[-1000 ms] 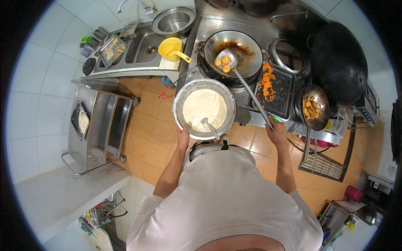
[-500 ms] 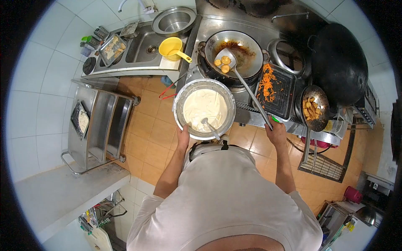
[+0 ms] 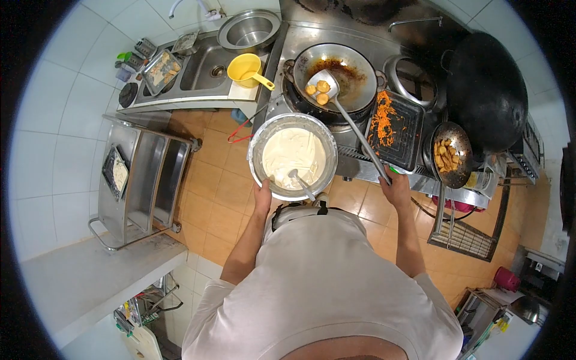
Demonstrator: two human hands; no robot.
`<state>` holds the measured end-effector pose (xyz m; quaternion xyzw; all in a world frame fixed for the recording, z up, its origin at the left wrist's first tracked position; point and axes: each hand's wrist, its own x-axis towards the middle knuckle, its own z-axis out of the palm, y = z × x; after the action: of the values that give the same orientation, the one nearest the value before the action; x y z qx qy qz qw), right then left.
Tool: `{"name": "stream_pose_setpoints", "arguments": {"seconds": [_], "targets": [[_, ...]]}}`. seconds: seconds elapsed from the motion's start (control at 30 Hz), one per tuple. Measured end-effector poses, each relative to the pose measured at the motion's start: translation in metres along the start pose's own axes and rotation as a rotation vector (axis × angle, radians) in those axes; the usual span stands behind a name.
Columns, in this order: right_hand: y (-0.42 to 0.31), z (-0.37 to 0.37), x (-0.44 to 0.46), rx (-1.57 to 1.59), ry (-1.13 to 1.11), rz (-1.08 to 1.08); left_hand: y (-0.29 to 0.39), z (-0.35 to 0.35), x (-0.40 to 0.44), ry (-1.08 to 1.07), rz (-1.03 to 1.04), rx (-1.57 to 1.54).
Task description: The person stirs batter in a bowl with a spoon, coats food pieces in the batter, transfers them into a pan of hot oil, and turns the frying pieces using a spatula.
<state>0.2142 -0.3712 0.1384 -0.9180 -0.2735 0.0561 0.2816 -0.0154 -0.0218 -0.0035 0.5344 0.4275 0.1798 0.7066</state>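
Note:
My left hand [image 3: 262,197] grips the near rim of a large metal bowl [image 3: 257,167] of pale batter [image 3: 289,150]. A spoon [image 3: 302,184] stands in the batter, leaning on the near rim. My right hand [image 3: 396,188] is closed round the handle end of a long metal spatula [image 3: 359,135]. The spatula's blade lies over the wok [image 3: 354,60] and carries three golden fried pieces [image 3: 323,87]. Brown oil or residue shows in the wok behind the blade.
A black tray [image 3: 409,141] with orange shreds [image 3: 382,123] sits right of the wok. Beyond it are a strainer pan [image 3: 461,137] of fried pieces and a big black wok [image 3: 486,90]. A yellow dipper [image 3: 243,67] lies by the sink [image 3: 204,69]; a steel cart [image 3: 123,207] stands left.
The spatula's blade and the fried pieces on it have shifted slightly left and nearer to me. My left hand and the bowl have stayed in place.

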Motion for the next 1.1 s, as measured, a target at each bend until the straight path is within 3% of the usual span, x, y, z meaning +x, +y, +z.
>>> {"name": "stream_pose_setpoints", "arguments": {"seconds": [0.17, 0.3, 0.5, 0.7, 0.93, 1.1], "targets": [[0.012, -0.010, 0.024, 0.021, -0.024, -0.090, 0.015, 0.006, -0.007, -0.003, -0.010, -0.016], [-0.014, -0.045, 0.045, 0.282, -0.352, 0.300, 0.029, 0.009, -0.015, -0.017, -0.041, 0.000], [0.004, -0.049, 0.048, 0.485, -0.425, 0.413, 0.031, 0.018, -0.017, 0.005, 0.046, -0.061], [-0.001, -0.076, 0.025, 0.526, -0.322, 0.420, -0.004, -0.002, 0.002, -0.018, 0.012, 0.019], [0.003, -0.130, -0.034, 0.583, -0.103, 0.582, -0.001, -0.005, 0.003, -0.058, -0.047, 0.029], [0.011, -0.157, -0.103, 0.583, 0.199, 0.704, -0.017, -0.014, 0.017, -0.062, -0.015, -0.037]]}}
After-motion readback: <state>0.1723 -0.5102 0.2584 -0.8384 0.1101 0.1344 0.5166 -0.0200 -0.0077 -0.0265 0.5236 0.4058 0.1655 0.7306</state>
